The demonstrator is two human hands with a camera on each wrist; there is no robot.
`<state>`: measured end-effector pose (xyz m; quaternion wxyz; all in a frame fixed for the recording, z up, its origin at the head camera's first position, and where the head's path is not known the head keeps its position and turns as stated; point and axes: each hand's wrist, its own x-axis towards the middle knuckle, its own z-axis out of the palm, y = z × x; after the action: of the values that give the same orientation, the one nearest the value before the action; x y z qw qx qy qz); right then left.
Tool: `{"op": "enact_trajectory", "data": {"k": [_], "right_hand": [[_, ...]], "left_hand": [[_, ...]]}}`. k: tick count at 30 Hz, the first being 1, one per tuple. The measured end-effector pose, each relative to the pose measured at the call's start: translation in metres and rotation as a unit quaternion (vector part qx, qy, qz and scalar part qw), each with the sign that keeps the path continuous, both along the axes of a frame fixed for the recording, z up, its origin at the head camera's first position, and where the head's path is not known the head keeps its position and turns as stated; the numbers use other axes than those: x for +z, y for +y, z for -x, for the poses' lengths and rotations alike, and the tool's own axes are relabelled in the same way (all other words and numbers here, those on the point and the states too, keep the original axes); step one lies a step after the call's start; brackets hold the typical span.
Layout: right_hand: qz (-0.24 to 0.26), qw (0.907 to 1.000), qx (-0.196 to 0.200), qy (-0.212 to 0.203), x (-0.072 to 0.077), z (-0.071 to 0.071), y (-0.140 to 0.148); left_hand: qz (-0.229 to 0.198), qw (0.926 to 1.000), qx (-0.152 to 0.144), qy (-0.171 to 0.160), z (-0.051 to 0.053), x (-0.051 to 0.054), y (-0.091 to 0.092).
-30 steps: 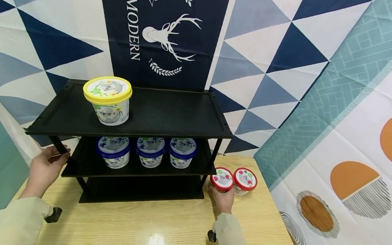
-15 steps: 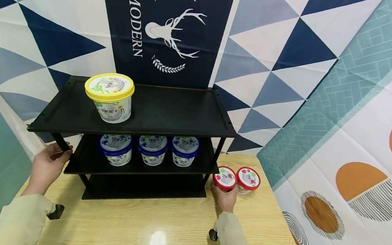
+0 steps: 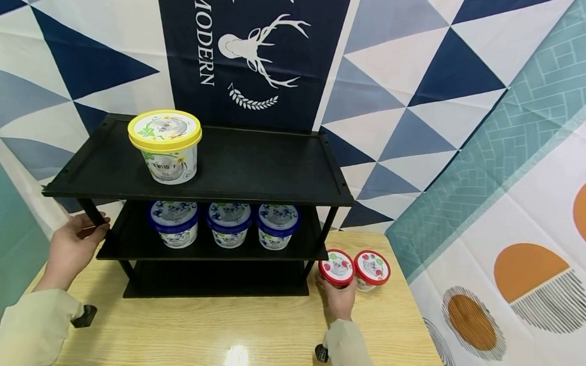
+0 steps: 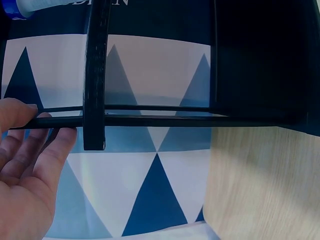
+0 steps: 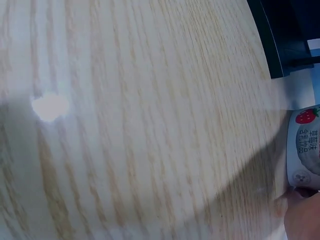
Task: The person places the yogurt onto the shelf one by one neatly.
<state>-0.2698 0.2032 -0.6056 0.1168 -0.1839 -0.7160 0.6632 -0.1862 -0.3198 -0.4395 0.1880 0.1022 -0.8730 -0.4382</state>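
Note:
My left hand (image 3: 73, 247) grips the left front post of a black three-tier shelf (image 3: 269, 164); in the left wrist view its thumb and fingers (image 4: 64, 145) pinch the thin black bar. On the right, my right hand (image 3: 338, 299) holds a red-lidded tub (image 3: 337, 267) beside the shelf. The right wrist view shows a strawberry picture on that tub's side (image 5: 306, 145), with only a bit of the hand at the corner. A second red-lidded tub (image 3: 371, 269) stands right next to it. A yellow-lidded tub (image 3: 164, 147) sits on the top tier's left.
Three blue-lidded tubs (image 3: 173, 224) stand in a row on the middle tier. The shelf stands on a light wooden table (image 3: 195, 335). Patterned cloth (image 3: 380, 98) hangs behind, and another patterned cloth (image 3: 530, 222) rises along the right edge.
The head view has shifted slightly. Both hands keep their holds on the shelf post and the red-lidded tub, and the tubs stay in place.

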Motion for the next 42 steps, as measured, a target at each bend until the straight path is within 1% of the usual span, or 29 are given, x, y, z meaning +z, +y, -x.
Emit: {"op": "enact_trajectory", "data": {"k": [4, 7, 10, 12, 15, 17, 22, 28, 31, 35, 42], "right_hand": [[-0.017, 0.9998, 0.000, 0.011, 0.001, -0.004, 0.002], [-0.053, 0.9984, -0.004, 0.017, 0.003, -0.007, 0.003], [-0.072, 0.9973, -0.010, 0.016, 0.007, -0.009, 0.004], [-0.069, 0.9974, -0.012, 0.015, 0.010, -0.010, 0.004], [-0.046, 0.9983, -0.011, 0.034, 0.015, -0.012, 0.004], [-0.043, 0.9977, -0.005, 0.051, 0.019, -0.013, 0.005], [-0.059, 0.9952, 0.006, 0.077, 0.034, -0.015, 0.007], [-0.061, 0.9951, 0.007, 0.078, 0.057, -0.019, 0.008], [-0.058, 0.9945, 0.011, 0.086, 0.066, -0.020, 0.008], [-0.064, 0.9932, -0.002, 0.097, 0.077, -0.022, 0.009], [-0.075, 0.9889, -0.034, 0.123, 0.099, -0.026, 0.010]], "left_hand": [[0.006, 1.0000, 0.004, -0.002, 0.001, 0.000, 0.001], [0.009, 0.9999, 0.005, -0.005, 0.002, 0.000, 0.002], [0.006, 1.0000, 0.004, -0.003, 0.001, 0.000, 0.002], [0.003, 1.0000, 0.003, 0.000, 0.001, 0.000, 0.001], [0.001, 1.0000, 0.001, 0.006, 0.001, 0.000, 0.001], [-0.001, 1.0000, 0.000, 0.008, 0.001, 0.000, 0.000], [-0.002, 1.0000, -0.002, 0.008, 0.001, -0.001, 0.000], [0.003, 1.0000, 0.001, 0.007, 0.001, -0.001, 0.000], [-0.002, 1.0000, 0.001, 0.008, 0.001, -0.001, 0.000], [-0.010, 0.9999, -0.001, 0.007, 0.000, 0.000, 0.001], [-0.005, 1.0000, 0.002, 0.002, -0.001, 0.000, 0.001]]}}
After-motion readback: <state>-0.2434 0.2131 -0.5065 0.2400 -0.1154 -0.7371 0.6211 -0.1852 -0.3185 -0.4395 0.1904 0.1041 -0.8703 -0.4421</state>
